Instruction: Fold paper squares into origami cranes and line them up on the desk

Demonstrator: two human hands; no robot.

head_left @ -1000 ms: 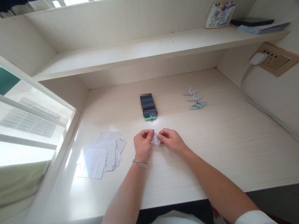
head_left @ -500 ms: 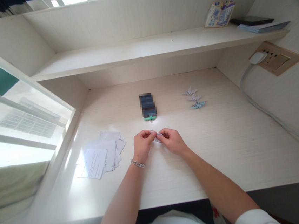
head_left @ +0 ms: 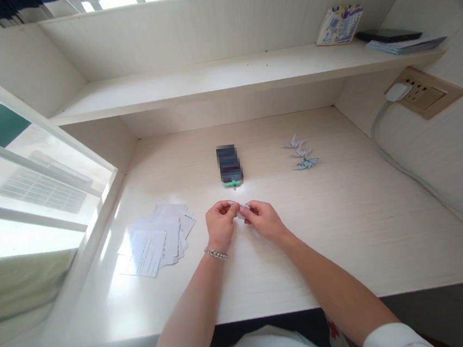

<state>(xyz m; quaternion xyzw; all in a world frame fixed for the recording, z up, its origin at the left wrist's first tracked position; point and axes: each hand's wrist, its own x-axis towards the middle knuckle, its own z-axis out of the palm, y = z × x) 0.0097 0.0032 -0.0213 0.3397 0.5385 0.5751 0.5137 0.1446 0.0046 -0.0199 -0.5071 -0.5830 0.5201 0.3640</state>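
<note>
A small folded piece of white paper (head_left: 242, 211) is pinched between my two hands above the middle of the desk. My left hand (head_left: 221, 223), with a silver chain bracelet at the wrist, grips its left side between thumb and fingers. On the other side, my right hand (head_left: 265, 219) pinches the paper with thumb and forefinger. The fingers hide much of the paper, so its exact fold cannot be made out. Several loose printed paper sheets (head_left: 144, 251) lie in an overlapping pile to the left. Folded paper cranes, two whitish (head_left: 302, 151) and one blue (head_left: 306, 163), rest at the back right.
A phone (head_left: 229, 164) with a blurred screen and green lower end lies beyond my hands. On the shelf (head_left: 190, 84) are a patterned packet (head_left: 340, 24) and a dark flat object (head_left: 389, 35) over papers. A white cable (head_left: 402, 165) runs from the wall socket (head_left: 428, 92) along the right.
Both hands keep hold of the paper. The fingers and the paper have shifted only slightly, the right hand's grip moving a little. The camera view has tilted a touch.
</note>
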